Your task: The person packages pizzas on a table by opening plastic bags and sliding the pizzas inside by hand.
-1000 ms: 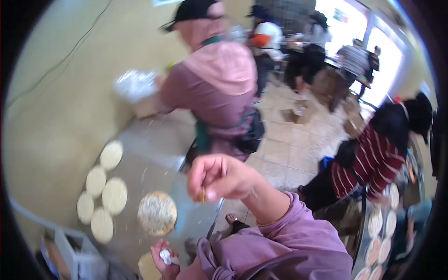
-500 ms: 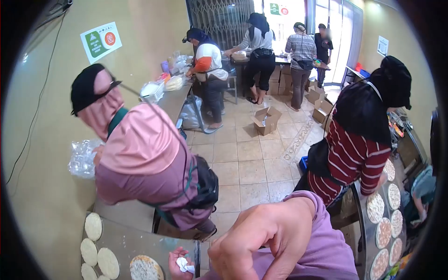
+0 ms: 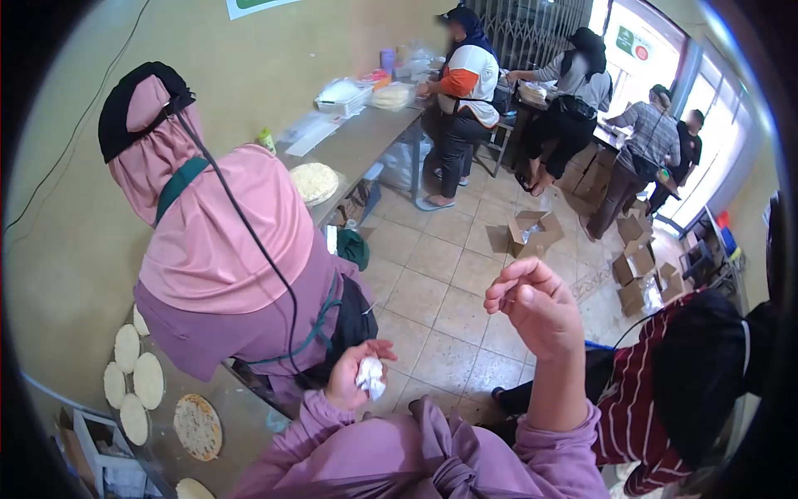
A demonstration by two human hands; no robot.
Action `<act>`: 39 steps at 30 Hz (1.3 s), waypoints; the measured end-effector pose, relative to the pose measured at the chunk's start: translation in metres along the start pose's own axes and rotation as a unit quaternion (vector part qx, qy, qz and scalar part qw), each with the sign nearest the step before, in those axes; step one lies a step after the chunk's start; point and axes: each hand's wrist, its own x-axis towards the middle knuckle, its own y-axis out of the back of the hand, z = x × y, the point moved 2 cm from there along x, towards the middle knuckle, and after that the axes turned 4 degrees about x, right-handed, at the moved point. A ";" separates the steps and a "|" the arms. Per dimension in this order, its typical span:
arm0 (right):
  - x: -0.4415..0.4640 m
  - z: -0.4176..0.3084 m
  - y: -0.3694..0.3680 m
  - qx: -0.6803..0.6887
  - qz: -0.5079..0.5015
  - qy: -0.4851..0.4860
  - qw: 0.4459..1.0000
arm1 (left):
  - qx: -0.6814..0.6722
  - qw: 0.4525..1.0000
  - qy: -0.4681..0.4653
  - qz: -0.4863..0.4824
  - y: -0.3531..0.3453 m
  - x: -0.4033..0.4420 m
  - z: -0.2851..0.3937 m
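Observation:
My left hand (image 3: 353, 374) is held up in front of my body, with a crumpled white tissue (image 3: 370, 377) in its palm, fingers curled round it. Higher and to the right, my right hand (image 3: 534, 306) is raised over the tiled floor. Its fingers are bent, the thumb stands apart from them, and nothing shows between them. Left of my hands, on the metal table (image 3: 249, 428), lie several pale flat rounds (image 3: 149, 381) and one browned, speckled round (image 3: 198, 427).
A co-worker in pink (image 3: 224, 233) stands close at the left. Another in red stripes (image 3: 640, 391) bends at the right. Farther off are a long table (image 3: 374, 150) with a pale round (image 3: 314, 182), an open carton (image 3: 534, 233) on the floor, and several people.
My right hand has moved up and away from my body, its fingers loosening. My left hand has risen from beside the table with the tissue. The pink-clad co-worker has turned towards the long table.

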 end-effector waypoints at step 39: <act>0.338 0.072 0.343 -0.617 -0.141 0.068 0.772 | 0.079 0.987 -0.034 0.134 -0.014 0.478 0.082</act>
